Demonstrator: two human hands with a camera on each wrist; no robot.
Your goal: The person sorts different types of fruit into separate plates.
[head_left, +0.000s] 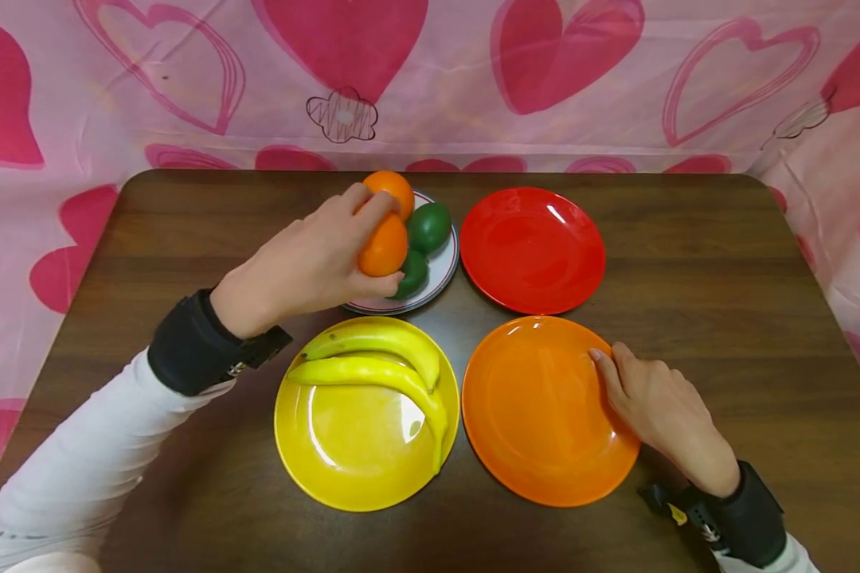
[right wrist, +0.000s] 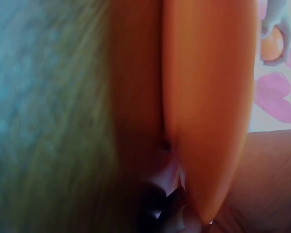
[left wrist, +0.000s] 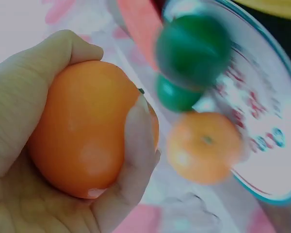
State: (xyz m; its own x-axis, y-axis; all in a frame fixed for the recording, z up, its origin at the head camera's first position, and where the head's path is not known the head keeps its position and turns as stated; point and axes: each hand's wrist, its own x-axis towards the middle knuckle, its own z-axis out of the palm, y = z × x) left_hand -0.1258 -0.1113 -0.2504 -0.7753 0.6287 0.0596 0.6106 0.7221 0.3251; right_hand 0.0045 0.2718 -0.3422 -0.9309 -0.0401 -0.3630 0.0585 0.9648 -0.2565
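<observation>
My left hand (head_left: pixel 315 255) grips an orange (head_left: pixel 383 245) above the white plate (head_left: pixel 440 278) at the back. The left wrist view shows its fingers and thumb curled round that orange (left wrist: pixel 89 128). Beyond it on the white plate are a second orange (head_left: pixel 389 191) and two smooth dark green fruits (head_left: pixel 428 228), partly covered by the hand. At the right, my right hand (head_left: pixel 659 406) holds the rim of the orange plate (head_left: pixel 545 422), thumb over the edge and the other fingers mostly hidden beneath. The right wrist view shows this plate's edge (right wrist: pixel 208 97) close up.
Two bananas (head_left: pixel 380 370) lie on the yellow plate (head_left: pixel 344 469) at front left. A red plate (head_left: pixel 533 251) stands behind the orange one. All the plates sit close together on a dark wooden table (head_left: pixel 724 278), with a heart-patterned cloth (head_left: pixel 459 79) hanging behind.
</observation>
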